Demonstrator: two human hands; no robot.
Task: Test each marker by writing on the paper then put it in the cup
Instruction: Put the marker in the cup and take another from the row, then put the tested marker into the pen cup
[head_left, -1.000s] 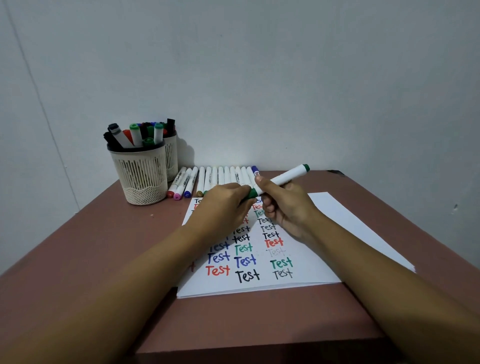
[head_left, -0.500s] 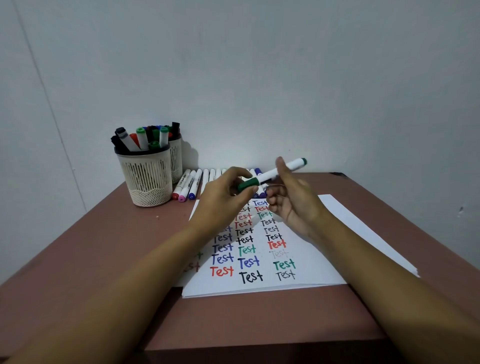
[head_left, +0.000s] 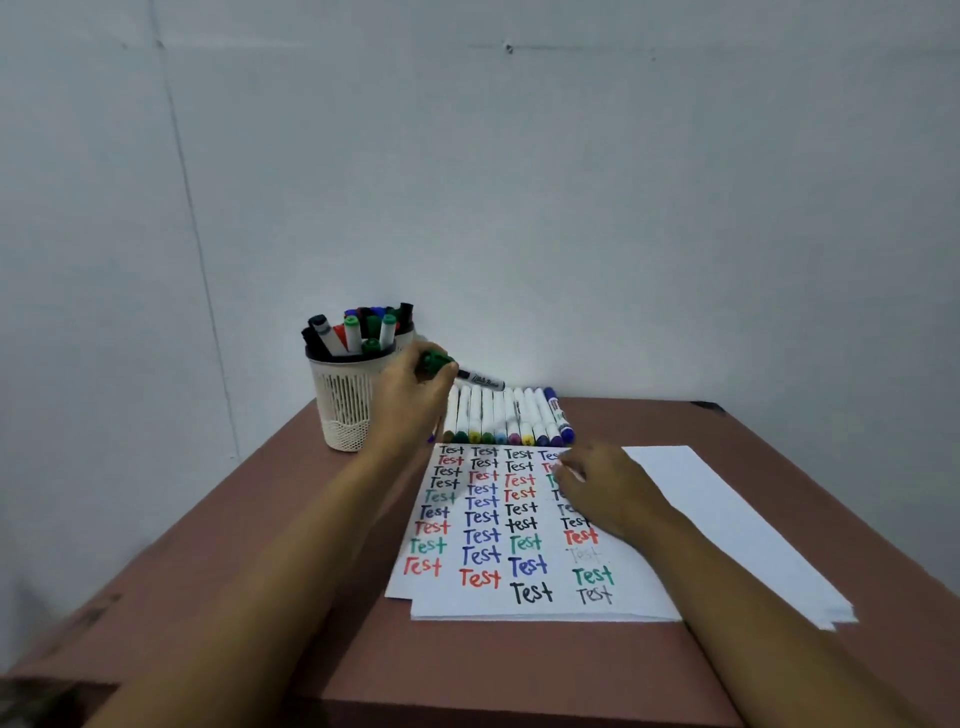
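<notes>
Reddish-brown tabletop (head_left: 249, 530) set against a plain grey-white wall (head_left: 623, 208), white mesh plastic cup (head_left: 343, 410) stocked with markers (head_left: 353, 332) at back left, green-capped white marker (head_left: 480, 381) gripped beside its rim by the curled left hand (head_left: 410, 400), white paper (head_left: 727, 509) touched by the relaxed, empty right hand (head_left: 608, 488).

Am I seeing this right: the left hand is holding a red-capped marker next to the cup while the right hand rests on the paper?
Not quite: the cap is green, not red. The head view shows the left hand holding a green-capped marker next to the cup while the right hand rests on the paper.
</notes>
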